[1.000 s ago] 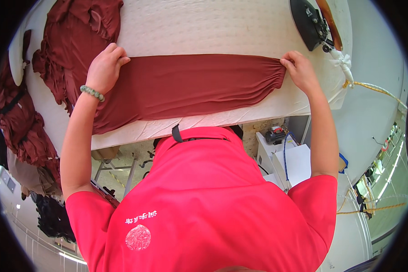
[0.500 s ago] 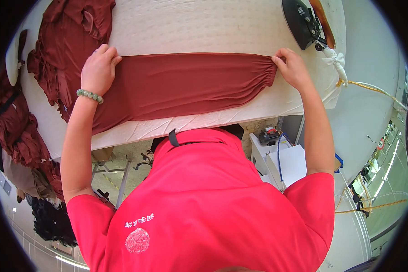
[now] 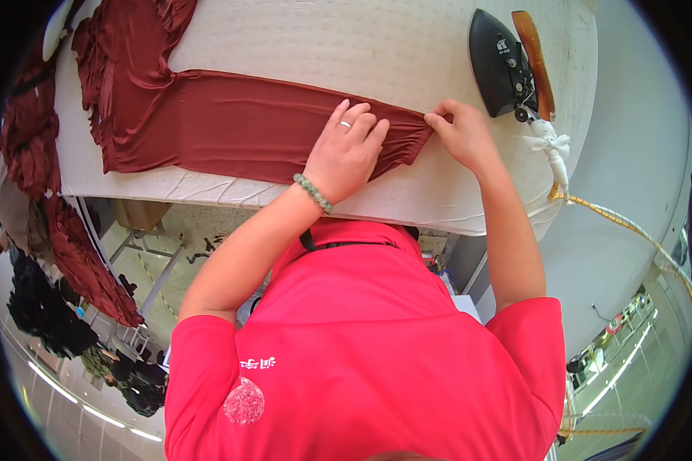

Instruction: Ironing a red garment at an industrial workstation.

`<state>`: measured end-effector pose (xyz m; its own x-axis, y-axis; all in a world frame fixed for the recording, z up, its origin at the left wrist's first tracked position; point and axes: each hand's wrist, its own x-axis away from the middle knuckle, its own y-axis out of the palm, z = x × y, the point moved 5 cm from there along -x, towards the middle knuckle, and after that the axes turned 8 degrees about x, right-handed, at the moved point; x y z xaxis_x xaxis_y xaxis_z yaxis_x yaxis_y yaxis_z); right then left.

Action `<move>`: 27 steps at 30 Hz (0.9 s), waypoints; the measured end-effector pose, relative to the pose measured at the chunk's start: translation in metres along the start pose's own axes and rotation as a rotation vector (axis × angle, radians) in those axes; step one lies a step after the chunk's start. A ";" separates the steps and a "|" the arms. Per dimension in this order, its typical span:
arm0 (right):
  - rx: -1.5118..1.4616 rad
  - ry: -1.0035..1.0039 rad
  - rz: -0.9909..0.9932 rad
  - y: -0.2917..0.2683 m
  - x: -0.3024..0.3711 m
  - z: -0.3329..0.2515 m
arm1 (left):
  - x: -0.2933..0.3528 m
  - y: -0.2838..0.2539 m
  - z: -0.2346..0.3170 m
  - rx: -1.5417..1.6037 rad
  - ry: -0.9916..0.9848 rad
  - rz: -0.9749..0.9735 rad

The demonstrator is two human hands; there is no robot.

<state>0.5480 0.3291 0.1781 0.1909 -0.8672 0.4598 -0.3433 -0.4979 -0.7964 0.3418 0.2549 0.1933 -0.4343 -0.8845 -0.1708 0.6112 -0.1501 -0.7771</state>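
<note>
Your white padded table (image 3: 323, 42) bears the dark red garment (image 3: 231, 127) across its left and near parts, the black iron (image 3: 494, 73) toward its right end. By the table's front, your left hand (image 3: 341, 152) lies on the garment, grip impossible to tell; your right hand (image 3: 461, 137) pinches the cuff (image 3: 410, 144).

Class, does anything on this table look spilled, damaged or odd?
Nothing looks spilled or damaged. One oddity: a white wrap is knotted at the near end of the iron, perhaps a makeshift binding. The garment has ordinary-looking wrinkles.
</note>
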 end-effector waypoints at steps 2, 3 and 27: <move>-0.075 0.004 -0.046 0.002 -0.004 0.005 | -0.002 0.002 0.001 -0.005 -0.013 0.009; -0.119 -0.004 -0.057 0.002 -0.006 0.007 | -0.003 0.001 0.001 0.000 -0.034 0.018; 0.418 -0.017 0.874 -0.142 0.004 0.009 | -0.009 0.050 0.047 -0.382 0.072 -0.134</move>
<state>0.6053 0.3963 0.2894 0.0376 -0.9307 -0.3637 -0.0165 0.3634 -0.9315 0.4071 0.2344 0.1842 -0.5466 -0.8332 -0.0841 0.2621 -0.0748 -0.9621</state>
